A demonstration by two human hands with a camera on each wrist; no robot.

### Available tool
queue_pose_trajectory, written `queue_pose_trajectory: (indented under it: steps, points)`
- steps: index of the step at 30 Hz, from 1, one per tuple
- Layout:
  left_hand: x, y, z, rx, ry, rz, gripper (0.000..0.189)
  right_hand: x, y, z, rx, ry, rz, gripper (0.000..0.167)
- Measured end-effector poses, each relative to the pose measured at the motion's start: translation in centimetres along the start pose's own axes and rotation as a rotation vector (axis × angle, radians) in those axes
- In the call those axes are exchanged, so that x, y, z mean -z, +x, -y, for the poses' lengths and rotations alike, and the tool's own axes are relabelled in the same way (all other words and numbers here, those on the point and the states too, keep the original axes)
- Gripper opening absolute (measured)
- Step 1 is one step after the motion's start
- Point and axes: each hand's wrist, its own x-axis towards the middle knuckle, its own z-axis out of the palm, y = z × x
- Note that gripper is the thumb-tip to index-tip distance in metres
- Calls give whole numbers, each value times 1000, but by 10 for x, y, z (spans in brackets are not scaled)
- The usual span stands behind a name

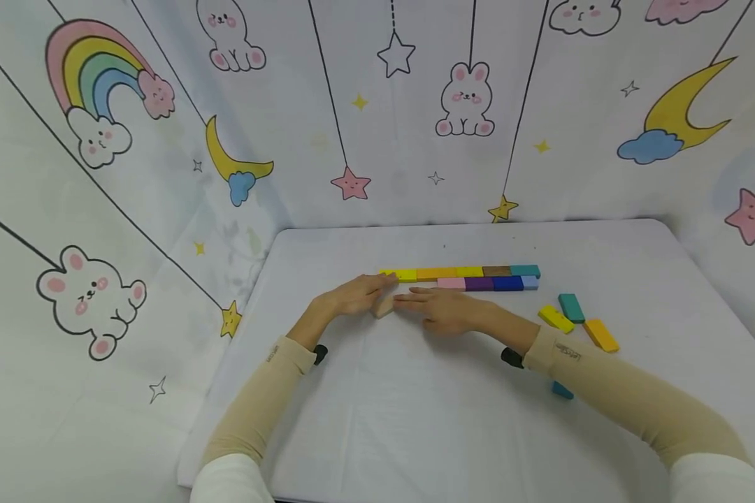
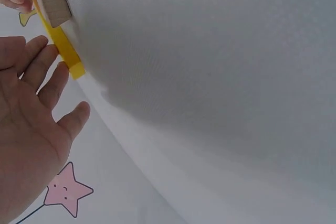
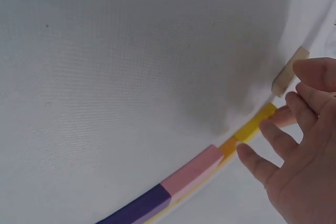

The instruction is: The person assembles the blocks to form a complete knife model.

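Two rows of coloured blocks lie along the far part of the table. My left hand (image 1: 355, 295), fingers extended, reaches to the left end of the back row, fingertips right at the yellow block (image 2: 65, 48). A plain wooden block (image 1: 384, 307) sits between the two hands, in front of that row's left end. My right hand (image 1: 443, 309) is spread just right of the wooden block, its fingertips close to it. The front row begins beyond the right hand with a pink block (image 1: 451, 283), followed by purple (image 1: 479, 283), dark blue (image 1: 507, 283) and light blue (image 1: 530, 282) ones.
Orange (image 1: 436, 273), brown (image 1: 496, 270) and teal (image 1: 525, 270) blocks continue the back row. Loose teal (image 1: 570, 308), yellow (image 1: 556, 318) and orange (image 1: 601, 335) blocks lie at the right. A smaller teal piece (image 1: 562, 390) shows below the right forearm.
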Motion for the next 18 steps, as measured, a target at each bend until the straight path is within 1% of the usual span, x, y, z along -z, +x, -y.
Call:
queue_pose_trajectory:
  steps: [6,11,18]
  points:
    - [1,0,0,-11,-11,1,52,-1,3,4,24,-24,-11,69]
    - [1,2,2,-28,-22,8,53,-2,4,5,20,-59,-30,67]
    - [1,3,2,0,3,8,53,-2,-5,4,19,-73,-62,63]
